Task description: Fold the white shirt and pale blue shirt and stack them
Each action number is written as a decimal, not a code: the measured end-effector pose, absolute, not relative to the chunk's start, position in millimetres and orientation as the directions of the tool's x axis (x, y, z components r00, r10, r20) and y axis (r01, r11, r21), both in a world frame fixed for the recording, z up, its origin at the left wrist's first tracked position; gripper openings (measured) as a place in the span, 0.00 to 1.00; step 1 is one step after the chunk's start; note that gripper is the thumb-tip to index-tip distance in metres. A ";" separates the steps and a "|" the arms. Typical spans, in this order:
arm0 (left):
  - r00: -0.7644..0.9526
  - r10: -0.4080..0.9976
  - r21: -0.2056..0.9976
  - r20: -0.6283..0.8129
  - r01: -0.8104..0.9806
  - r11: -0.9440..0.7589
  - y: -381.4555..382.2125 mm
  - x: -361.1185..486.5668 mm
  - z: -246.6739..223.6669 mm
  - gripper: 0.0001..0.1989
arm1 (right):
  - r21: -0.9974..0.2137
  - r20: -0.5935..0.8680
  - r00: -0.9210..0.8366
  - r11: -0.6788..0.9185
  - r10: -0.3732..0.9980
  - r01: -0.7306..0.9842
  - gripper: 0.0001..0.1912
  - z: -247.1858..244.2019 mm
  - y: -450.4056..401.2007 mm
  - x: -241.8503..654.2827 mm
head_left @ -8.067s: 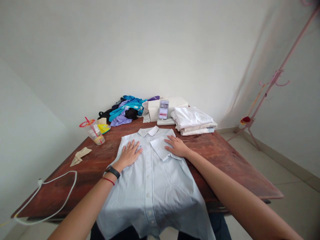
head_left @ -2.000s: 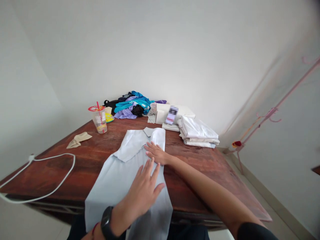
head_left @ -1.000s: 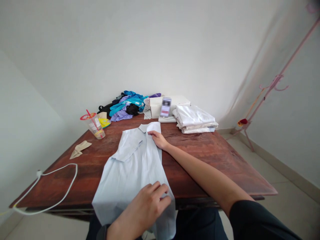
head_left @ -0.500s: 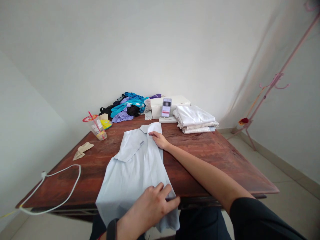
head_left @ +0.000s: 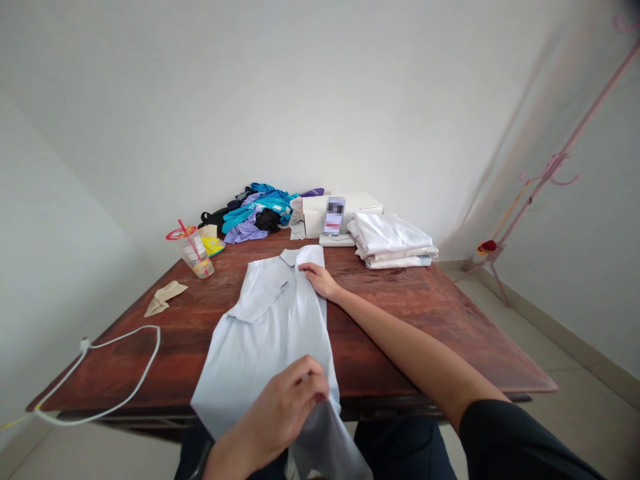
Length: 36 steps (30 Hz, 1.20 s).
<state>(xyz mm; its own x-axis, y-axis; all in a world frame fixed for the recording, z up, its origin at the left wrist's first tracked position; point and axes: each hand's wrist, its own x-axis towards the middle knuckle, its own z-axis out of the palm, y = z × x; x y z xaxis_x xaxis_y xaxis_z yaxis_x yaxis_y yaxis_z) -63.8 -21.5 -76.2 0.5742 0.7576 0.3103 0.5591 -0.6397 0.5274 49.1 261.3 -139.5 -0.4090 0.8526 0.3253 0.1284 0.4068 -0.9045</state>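
A pale grey-white short-sleeved shirt (head_left: pixel 260 333) lies lengthwise on the table, its collar at the far end and its hem hanging over the near edge. One long side is folded inward. At the hem end, my left hand (head_left: pixel 295 400) pinches the shirt's lower right side and holds that cloth raised off the table. Up by the collar, my right hand (head_left: pixel 320 280) rests on the folded shoulder with its fingertips closed on the fabric; the thumb is partly hidden.
A stack of folded white cloth (head_left: pixel 395 240) sits at the back right, near a white box (head_left: pixel 365 202) and a propped phone (head_left: pixel 334 215). Heaped clothes (head_left: pixel 260 210) lie behind. On the left are a plastic cup (head_left: pixel 195 253), a tan napkin (head_left: pixel 165 298) and a white cable (head_left: pixel 150 367).
My left hand has gone from loose fingers over the lower shirt to a pinch on its side edge, lifting the cloth. My right hand stays at the collar.
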 end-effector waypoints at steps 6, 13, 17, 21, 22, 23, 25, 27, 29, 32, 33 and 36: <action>-0.154 0.978 0.962 0.140 0.255 -0.097 -72.3 -96.8 -105.9 0.13 | -0.907 0.324 -0.390 0.400 0.862 0.130 0.20 -143.0 263.8 47.0; -0.332 0.934 0.944 -0.128 0.248 0.218 -108.0 -77.1 -136.6 0.26 | -0.881 0.325 -0.403 0.429 0.855 0.199 0.21 -140.8 259.3 48.5; -0.309 0.951 0.720 0.008 0.662 0.210 -107.3 -58.0 -150.3 0.18 | -0.853 0.331 -0.409 0.455 0.850 0.256 0.22 -138.0 255.2 48.7; -0.266 0.964 0.583 0.023 0.787 0.203 -103.3 -44.1 -159.5 0.13 | -0.835 0.322 -0.405 0.458 0.856 0.305 0.20 -137.2 254.5 48.5; -0.263 0.964 0.577 -0.038 0.782 0.236 -103.6 -42.6 -161.3 0.13 | -0.832 0.319 -0.402 0.457 0.858 0.315 0.20 -137.4 255.1 48.6; -0.255 0.958 0.589 -0.130 0.757 0.282 -104.7 -41.8 -163.2 0.14 | -0.830 0.316 -0.401 0.455 0.860 0.323 0.20 -137.9 255.9 48.7; -0.203 0.909 0.666 -0.363 0.626 0.406 -109.3 -41.5 -167.4 0.19 | -0.827 0.311 -0.400 0.453 0.862 0.332 0.20 -139.4 257.9 49.0; -0.082 0.828 0.746 -0.555 0.393 0.538 -115.7 -40.2 -171.1 0.27 | -0.829 0.305 -0.400 0.448 0.864 0.336 0.20 -141.1 260.1 49.2; 0.053 0.757 0.757 -0.651 0.120 0.642 -120.7 -34.9 -173.5 0.34 | -0.831 0.300 -0.398 0.442 0.867 0.338 0.20 -142.6 261.8 49.2; 0.112 0.727 0.674 -0.677 -0.303 0.674 -122.0 -19.1 -176.4 0.33 | -0.830 0.302 -0.394 0.442 0.868 0.340 0.20 -143.4 262.9 49.4; 0.074 0.724 0.634 -0.685 -0.428 0.644 -121.6 -13.0 -178.3 0.30 | -0.829 0.303 -0.393 0.444 0.868 0.341 0.20 -143.4 263.0 49.6; -0.011 0.674 0.522 -0.738 -0.643 0.561 -124.8 0.6 -185.6 0.24 | -0.824 0.308 -0.396 0.451 0.865 0.344 0.20 -143.6 263.5 49.6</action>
